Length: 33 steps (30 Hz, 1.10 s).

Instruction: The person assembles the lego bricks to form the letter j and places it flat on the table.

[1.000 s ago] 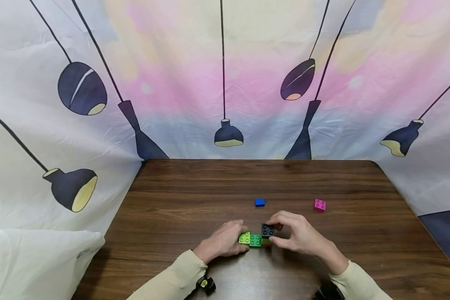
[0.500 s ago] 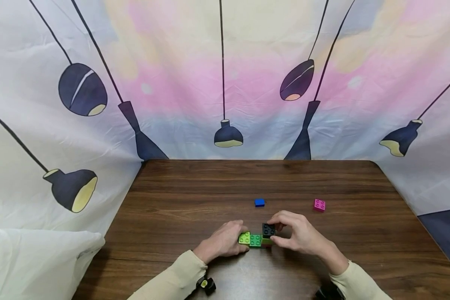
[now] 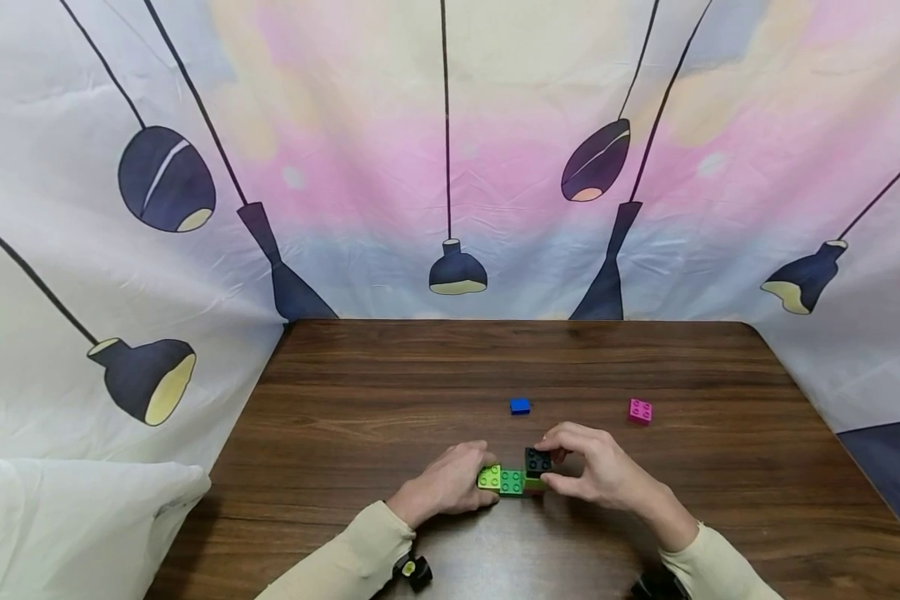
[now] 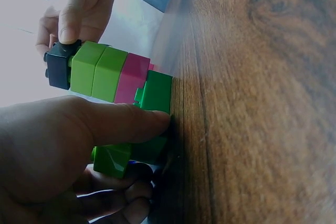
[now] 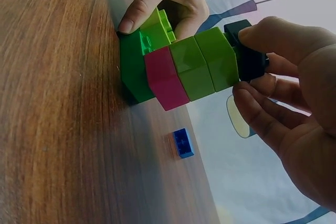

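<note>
While your left hand (image 3: 450, 478) grips the green base (image 3: 512, 482), your right hand (image 3: 598, 469) pinches the black brick (image 3: 537, 462), apparently not fully seated, atop the upright pink-and-lime column (image 5: 195, 67).

A brown wood table (image 3: 390, 367) is under the left hand (image 3: 450, 479) and right hand (image 3: 596, 467). Past them hangs a big cloth (image 3: 360, 167), pink, yellow and blue, with dark lamps (image 3: 457, 272) drawn on it. Puffy white cloth (image 3: 67, 533) bulges left of the left hand. A shiny spot (image 3: 506, 554) lights the table, nearer than both hands.
</note>
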Each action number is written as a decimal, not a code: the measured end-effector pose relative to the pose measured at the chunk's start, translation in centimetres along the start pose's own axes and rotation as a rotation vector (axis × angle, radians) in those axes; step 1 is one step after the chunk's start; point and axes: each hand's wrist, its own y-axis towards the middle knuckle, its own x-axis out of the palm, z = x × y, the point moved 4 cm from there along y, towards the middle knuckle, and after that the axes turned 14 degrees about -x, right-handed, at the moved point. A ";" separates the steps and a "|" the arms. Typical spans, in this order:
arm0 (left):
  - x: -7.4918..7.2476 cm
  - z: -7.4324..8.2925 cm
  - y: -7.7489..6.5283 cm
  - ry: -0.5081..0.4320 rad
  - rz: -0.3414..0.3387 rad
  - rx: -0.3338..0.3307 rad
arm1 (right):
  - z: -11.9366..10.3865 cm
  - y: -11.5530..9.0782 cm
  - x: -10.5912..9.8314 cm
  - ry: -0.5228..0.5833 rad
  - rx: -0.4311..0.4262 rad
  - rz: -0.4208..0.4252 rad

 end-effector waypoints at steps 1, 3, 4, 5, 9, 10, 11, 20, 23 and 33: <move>0.0 0.0 0.0 0.000 0.001 0.000 | 0.0 0.0 0.0 -0.001 -0.001 0.000; 0.0 0.0 0.0 0.001 0.000 0.001 | -0.1 0.0 0.0 -0.003 -0.008 -0.001; 0.0 0.1 0.0 0.003 0.002 0.002 | -0.1 0.0 0.0 -0.004 -0.013 -0.001; 0.0 0.0 0.0 0.004 0.004 0.003 | -0.1 0.0 0.0 -0.005 -0.019 -0.003; 0.1 0.0 0.0 0.006 0.002 -0.001 | -0.2 0.0 0.0 -0.002 -0.033 -0.008; 0.1 0.0 0.1 0.008 0.000 -0.002 | -0.2 0.0 0.0 0.000 -0.032 -0.009; 0.1 0.0 0.1 0.008 -0.002 -0.004 | -0.2 0.0 0.0 0.002 -0.029 -0.011; 0.2 0.0 0.1 0.015 -0.020 -0.027 | 0.0 -0.1 0.0 0.013 -0.005 -0.024; 0.2 0.0 0.1 0.013 -0.021 -0.027 | 0.1 -0.1 0.0 0.011 -0.002 -0.029; 0.1 0.0 0.0 0.020 -0.011 -0.014 | 0.2 0.0 0.0 0.032 0.003 -0.038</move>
